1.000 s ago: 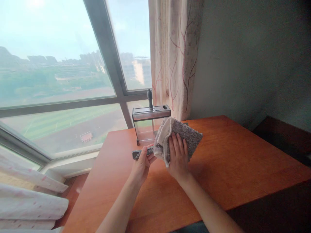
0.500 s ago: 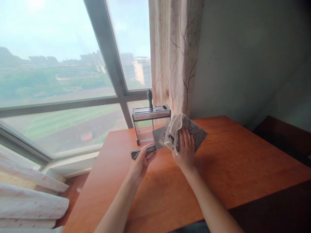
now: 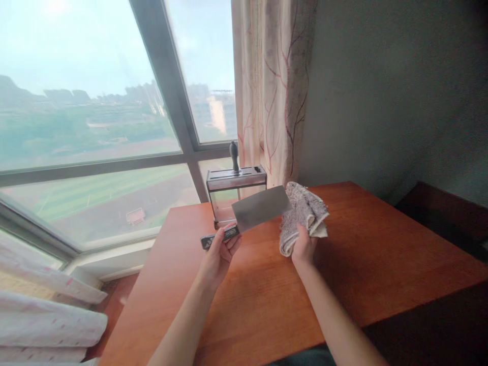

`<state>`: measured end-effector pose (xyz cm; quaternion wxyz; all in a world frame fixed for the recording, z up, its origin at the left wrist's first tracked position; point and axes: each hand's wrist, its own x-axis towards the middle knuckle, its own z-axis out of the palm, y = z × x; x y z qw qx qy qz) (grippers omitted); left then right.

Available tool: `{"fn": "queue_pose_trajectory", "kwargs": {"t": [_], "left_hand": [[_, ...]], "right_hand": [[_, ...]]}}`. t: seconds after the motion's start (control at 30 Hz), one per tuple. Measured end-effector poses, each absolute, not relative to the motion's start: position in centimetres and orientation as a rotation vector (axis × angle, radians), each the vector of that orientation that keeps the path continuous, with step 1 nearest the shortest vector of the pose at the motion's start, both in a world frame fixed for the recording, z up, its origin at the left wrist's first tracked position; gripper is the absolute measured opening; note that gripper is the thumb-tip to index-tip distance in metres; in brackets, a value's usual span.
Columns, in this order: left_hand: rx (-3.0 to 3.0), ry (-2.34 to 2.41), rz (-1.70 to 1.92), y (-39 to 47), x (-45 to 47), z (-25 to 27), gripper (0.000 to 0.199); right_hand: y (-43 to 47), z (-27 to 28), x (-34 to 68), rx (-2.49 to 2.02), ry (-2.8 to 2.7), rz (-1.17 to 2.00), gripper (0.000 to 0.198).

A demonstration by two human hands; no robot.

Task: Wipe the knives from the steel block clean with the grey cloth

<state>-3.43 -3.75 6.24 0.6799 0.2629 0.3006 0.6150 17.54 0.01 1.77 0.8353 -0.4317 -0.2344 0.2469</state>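
Note:
My left hand (image 3: 223,249) is closed round the dark patterned handle of a cleaver (image 3: 261,207). Its broad grey blade points right and slightly upward above the table. In my right hand (image 3: 305,246) is a folded grey and cream cloth (image 3: 305,216), gripped at its lower edge with some fingers hidden by the fabric. The cloth is just right of the blade's tip; whether they touch I cannot tell. Behind the blade stands a clear-sided knife block (image 3: 236,178), with one dark handle (image 3: 234,156) sticking up from its slotted top.
The reddish-brown wooden table (image 3: 244,305) spreads under both hands. A large window (image 3: 87,117) is to the left and behind, and a patterned curtain (image 3: 274,91) hangs behind the knife block. More curtain (image 3: 49,320) is at lower left. A dark piece of furniture (image 3: 446,213) sits at far right.
The cloth has moved off the blade to the right, baring the whole blade. My right hand has turned, its thumb now in front of the cloth. My left hand has barely moved.

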Motion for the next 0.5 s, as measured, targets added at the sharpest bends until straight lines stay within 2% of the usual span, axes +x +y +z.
{"fn": "queue_pose_trajectory", "kwargs": {"t": [0.07, 0.17, 0.27, 0.37, 0.5], "left_hand": [[0.590, 0.671, 1.406, -3.7, -3.4, 6.3, 0.032], [0.600, 0.663, 1.427, -3.6, -3.3, 6.2, 0.032], [0.598, 0.660, 1.432, -3.7, -3.0, 6.1, 0.032], [0.616, 0.656, 1.419, -3.7, -2.7, 5.9, 0.033], [0.637, 0.669, 1.417, -3.8, -2.7, 6.1, 0.036]], "right_hand": [[0.2, 1.4, 17.6, -0.848, -0.308, 0.592, 0.043], [-0.3, 1.2, 17.6, -0.859, -0.386, 0.516, 0.044], [-1.3, 1.7, 17.2, -0.936, -0.896, 0.309, 0.047], [-2.4, 3.0, 16.2, -1.003, -1.607, 0.064, 0.058], [-3.6, 4.3, 14.2, -1.050, -2.012, -0.172, 0.065]]}}
